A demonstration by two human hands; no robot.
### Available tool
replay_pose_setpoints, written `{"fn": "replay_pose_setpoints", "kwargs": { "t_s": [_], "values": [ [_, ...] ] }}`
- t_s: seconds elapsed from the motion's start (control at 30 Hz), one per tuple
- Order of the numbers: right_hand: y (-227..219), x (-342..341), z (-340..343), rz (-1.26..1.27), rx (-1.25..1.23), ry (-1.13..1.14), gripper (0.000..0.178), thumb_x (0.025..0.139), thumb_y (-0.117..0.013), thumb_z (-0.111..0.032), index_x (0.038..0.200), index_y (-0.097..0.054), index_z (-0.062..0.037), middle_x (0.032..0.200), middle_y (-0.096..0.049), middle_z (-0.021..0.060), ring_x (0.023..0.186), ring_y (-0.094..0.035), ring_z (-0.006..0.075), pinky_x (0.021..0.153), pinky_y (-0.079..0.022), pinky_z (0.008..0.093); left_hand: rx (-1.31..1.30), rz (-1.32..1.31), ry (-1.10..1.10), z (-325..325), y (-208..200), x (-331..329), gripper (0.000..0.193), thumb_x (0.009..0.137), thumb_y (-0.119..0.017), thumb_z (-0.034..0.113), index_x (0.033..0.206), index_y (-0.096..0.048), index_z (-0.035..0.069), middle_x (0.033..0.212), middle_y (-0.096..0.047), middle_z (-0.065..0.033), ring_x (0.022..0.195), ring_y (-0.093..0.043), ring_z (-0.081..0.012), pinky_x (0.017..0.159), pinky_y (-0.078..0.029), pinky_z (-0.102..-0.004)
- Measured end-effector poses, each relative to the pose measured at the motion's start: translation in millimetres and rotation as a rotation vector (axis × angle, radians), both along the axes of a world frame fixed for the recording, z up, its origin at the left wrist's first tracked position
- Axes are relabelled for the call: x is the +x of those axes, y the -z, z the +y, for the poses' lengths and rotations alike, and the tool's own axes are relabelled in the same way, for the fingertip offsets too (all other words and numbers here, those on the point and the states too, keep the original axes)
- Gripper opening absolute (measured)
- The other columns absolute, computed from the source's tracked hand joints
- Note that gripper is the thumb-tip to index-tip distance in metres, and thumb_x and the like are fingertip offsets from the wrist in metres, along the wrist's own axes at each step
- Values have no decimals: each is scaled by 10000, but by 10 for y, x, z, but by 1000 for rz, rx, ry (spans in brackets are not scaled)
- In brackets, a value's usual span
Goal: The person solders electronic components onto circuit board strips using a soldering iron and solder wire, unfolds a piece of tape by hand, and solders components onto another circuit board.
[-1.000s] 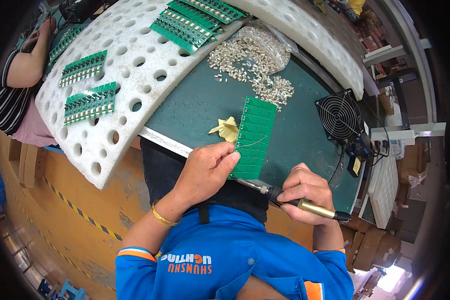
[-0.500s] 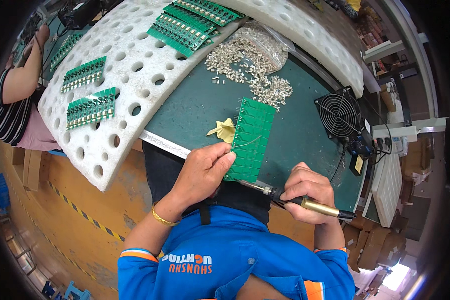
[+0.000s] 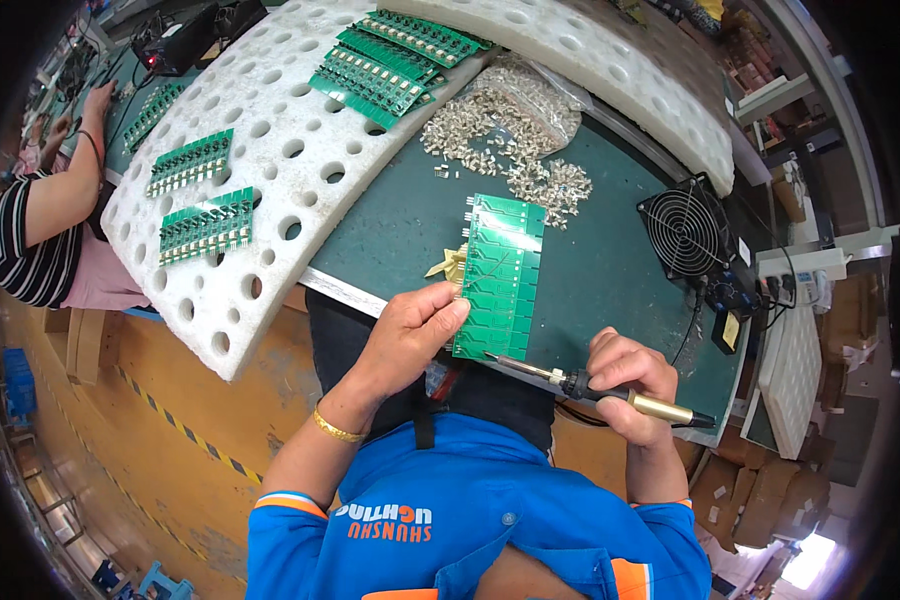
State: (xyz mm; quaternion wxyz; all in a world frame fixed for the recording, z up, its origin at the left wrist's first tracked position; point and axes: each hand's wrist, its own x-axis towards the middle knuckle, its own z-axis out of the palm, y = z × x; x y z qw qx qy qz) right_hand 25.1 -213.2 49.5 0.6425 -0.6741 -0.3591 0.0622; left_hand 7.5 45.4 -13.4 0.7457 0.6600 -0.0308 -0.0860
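My left hand (image 3: 410,330) pinches the near left edge of a long green circuit board (image 3: 500,270) between thumb and fingers. The board is held up with its flat trace side showing and short pins along its left edge. In my right hand (image 3: 635,380) is a soldering iron (image 3: 660,408) with a black and gold handle. Its metal tip lies over the board's near end; I cannot tell if it touches. Partly behind the board is a crumpled yellow cloth or paper (image 3: 447,264).
Small metallic parts (image 3: 550,185) spill from a clear bag (image 3: 545,105) on the green bench (image 3: 600,260). A black fan (image 3: 682,228) stands right. Left, white foam with holes (image 3: 280,215) carries populated boards (image 3: 207,226). A co-worker's arm (image 3: 70,200) is at far left.
The scene has shifted slightly right in view. The board has turned a little and now covers more of the yellow piece. The iron's tip has moved slightly up onto the board's near end.
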Motion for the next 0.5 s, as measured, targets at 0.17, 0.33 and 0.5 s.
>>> {"fn": "replay_pose_setpoints", "kwargs": {
  "t_s": [0.17, 0.33, 0.5],
  "values": [
    [16, -23, 33, -40, -31, 6, 202, 674, -692, -62, 852, -614, -6, 749, -599, 106, 646, -532, 211, 632, -397, 337, -46, 45, 18, 39, 6, 8, 251, 945, -499, 215, 856, -554, -13, 689, -450, 31, 662, -384, -53, 572, -352, -241],
    [-10, -12, 78, -146, -87, -20, 226, 637, -699, -33, 847, -617, -18, 739, -603, 100, 637, -557, 219, 616, -399, 338, -159, 94, 2, 4, -64, 4, 247, 956, -494, 211, 915, -595, -10, 747, -498, 48, 696, -403, -41, 618, -361, -216],
    [12, -21, 104, -176, -81, -15, 249, 611, -705, -15, 844, -618, -26, 733, -603, 90, 620, -565, 220, 602, -398, 339, -182, 137, -1, 18, -39, 6, 255, 957, -501, 214, 955, -612, -15, 775, -524, 51, 719, -426, -38, 640, -370, -212]
  ]
}}
